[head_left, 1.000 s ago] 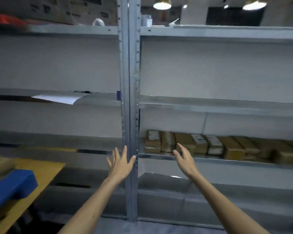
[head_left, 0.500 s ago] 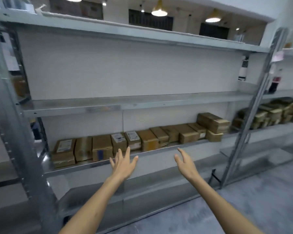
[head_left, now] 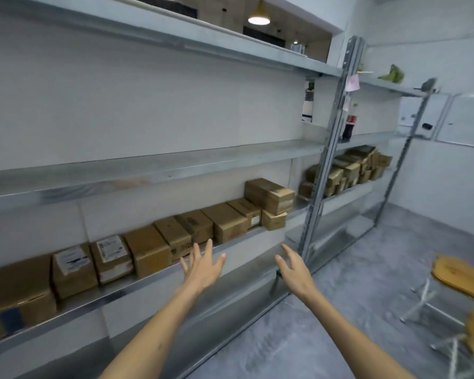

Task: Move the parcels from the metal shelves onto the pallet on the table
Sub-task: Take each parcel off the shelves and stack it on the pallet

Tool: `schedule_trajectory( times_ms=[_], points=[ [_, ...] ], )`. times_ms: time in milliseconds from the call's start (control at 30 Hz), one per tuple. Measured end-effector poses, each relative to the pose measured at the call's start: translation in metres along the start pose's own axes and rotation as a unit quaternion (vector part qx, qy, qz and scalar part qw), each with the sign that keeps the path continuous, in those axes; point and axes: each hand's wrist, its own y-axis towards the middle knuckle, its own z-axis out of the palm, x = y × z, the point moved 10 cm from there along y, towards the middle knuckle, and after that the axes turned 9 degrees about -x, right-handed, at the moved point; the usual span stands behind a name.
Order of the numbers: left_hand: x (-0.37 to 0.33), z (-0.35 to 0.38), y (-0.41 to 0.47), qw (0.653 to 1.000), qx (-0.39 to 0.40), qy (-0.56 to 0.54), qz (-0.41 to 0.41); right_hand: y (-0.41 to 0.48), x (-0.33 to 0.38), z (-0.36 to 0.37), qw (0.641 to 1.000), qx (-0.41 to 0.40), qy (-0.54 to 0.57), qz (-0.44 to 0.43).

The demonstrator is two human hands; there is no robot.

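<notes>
The left grip point(head_left: 201, 269) and the right grip point(head_left: 294, 269) are both spread wide and empty. The cardboard parcels point(head_left: 148, 250) sit in a row on the metal shelf point(head_left: 115, 294), just beyond the left grip's fingertips. They look stiff, taped and probably light, so clasping opposite side faces should hold.

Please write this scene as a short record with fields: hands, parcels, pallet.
hands: left hand and right hand open, holding nothing, stretched toward the metal shelf
parcels: row of brown parcels on that shelf; one large parcel stacked on top at its right end
next bay: pile of parcels
pallet: not in view
</notes>
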Motion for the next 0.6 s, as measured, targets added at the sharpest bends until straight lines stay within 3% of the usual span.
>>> schedule_trajectory(
  times_ms=[267,600],
  points=[
    [-0.076,0.071,0.118,0.998,0.034,-0.008,0.06,0.114,-0.031,-0.023,0.999,-0.029,-0.01,0.027],
    [-0.132,0.143,0.207,0.996,0.069,-0.006,0.052,0.228,-0.092,-0.031,0.998,-0.025,-0.007,0.057]
  ],
)
